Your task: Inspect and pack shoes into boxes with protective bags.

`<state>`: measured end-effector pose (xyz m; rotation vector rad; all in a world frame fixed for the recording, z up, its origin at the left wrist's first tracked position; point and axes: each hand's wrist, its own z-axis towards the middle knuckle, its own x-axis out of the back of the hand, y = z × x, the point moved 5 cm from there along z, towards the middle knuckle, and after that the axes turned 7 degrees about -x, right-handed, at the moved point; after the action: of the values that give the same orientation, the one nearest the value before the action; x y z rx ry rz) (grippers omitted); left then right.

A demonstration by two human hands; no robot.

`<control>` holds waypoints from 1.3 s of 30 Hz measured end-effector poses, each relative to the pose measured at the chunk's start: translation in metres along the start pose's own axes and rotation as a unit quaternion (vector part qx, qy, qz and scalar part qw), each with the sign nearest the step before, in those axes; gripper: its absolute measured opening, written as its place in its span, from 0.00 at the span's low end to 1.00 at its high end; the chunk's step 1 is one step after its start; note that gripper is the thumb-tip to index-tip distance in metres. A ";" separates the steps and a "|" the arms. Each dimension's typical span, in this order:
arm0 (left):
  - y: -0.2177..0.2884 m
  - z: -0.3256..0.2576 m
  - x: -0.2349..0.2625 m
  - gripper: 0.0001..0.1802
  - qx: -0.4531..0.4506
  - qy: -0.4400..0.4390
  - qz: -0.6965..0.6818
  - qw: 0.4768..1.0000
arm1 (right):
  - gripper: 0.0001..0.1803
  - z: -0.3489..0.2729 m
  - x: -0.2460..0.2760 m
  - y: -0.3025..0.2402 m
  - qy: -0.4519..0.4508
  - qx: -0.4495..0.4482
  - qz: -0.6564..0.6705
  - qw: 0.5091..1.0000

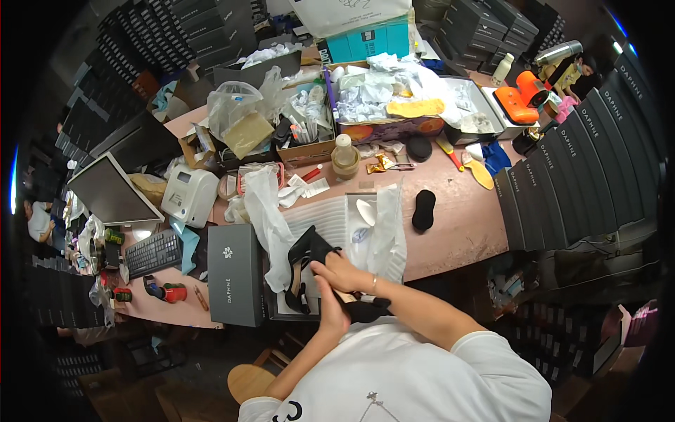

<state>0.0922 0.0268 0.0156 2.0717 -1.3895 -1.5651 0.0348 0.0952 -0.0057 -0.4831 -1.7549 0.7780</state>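
Observation:
A black high-heeled shoe [373,307] is held in front of my body between both hands. My right hand [344,273] closes over it from above, its fingers pointing toward the far left. From below and to the left, my left hand [333,309] presses against the shoe; most of its fingers are hidden. Beside the hands, a second black high-heeled shoe [296,278] lies in the open shoe box, next to white tissue paper [272,221]. The dark grey box lid [239,281] rests to the left. More tissue paper [391,232] spreads out on the right.
A black shoe-shaped pad [423,209] lies right of the paper. Farther back stand a lidded cup [344,160] and a carton of crumpled paper [394,130]. A label printer [190,195] and keyboard [155,253] sit left. Stacked grey shoe boxes [583,169] rise at right.

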 end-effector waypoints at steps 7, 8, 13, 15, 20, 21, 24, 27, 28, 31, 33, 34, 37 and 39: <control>0.065 0.007 0.035 0.43 0.049 0.038 0.036 0.997 | 0.40 -0.031 0.019 -0.063 -0.077 -0.089 0.070 0.991; 0.067 0.025 0.046 0.37 0.079 0.026 0.095 0.992 | 0.42 -0.038 0.001 -0.070 -0.080 -0.083 0.031 0.993; 0.064 0.052 0.069 0.19 0.063 0.019 0.217 0.974 | 0.48 -0.030 -0.018 -0.076 -0.068 -0.083 0.044 0.993; 0.066 0.050 0.065 0.20 0.009 0.001 0.295 0.955 | 0.49 -0.036 -0.015 -0.080 -0.113 -0.090 0.052 0.988; 0.059 0.044 0.040 0.19 0.079 -0.064 0.221 0.970 | 0.40 -0.089 0.013 -0.083 -0.056 0.062 0.190 0.978; 0.059 0.048 0.036 0.19 0.083 -0.081 0.203 0.972 | 0.37 -0.101 0.020 -0.080 -0.021 0.109 0.232 0.966; 0.073 0.052 0.013 0.22 0.036 -0.121 0.095 0.987 | 0.25 -0.097 0.056 -0.027 -0.147 -0.199 0.551 0.797; 0.067 0.045 -0.001 0.27 0.040 -0.128 0.011 0.991 | 0.21 -0.058 0.114 0.033 0.201 -0.107 0.078 0.971; 0.062 0.039 -0.004 0.34 0.036 -0.131 0.041 0.990 | 0.22 -0.046 0.115 0.057 0.264 -0.083 -0.043 0.960; 0.045 0.008 -0.021 0.37 0.143 -0.086 -0.105 0.980 | 0.19 -0.024 0.096 0.119 0.181 -0.145 -0.166 0.958; 0.025 -0.012 -0.018 0.41 0.135 -0.086 -0.045 0.986 | 0.12 -0.019 0.094 0.134 0.172 -0.155 -0.180 0.956; 0.018 -0.020 -0.021 0.40 0.137 -0.084 -0.024 0.987 | 0.13 -0.019 0.093 0.137 0.158 -0.153 -0.179 0.959; 0.017 -0.007 -0.019 0.37 0.121 -0.012 -0.039 0.992 | 0.12 -0.020 0.094 0.131 0.205 -0.162 -0.152 0.953; 0.024 0.005 -0.011 0.34 0.095 0.032 -0.072 0.992 | 0.09 -0.020 0.086 0.128 0.250 -0.160 -0.167 0.940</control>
<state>0.0744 0.0243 0.0362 2.3592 -1.4457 -1.4532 0.0197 0.2473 -0.0343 -0.5262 -1.4273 0.1051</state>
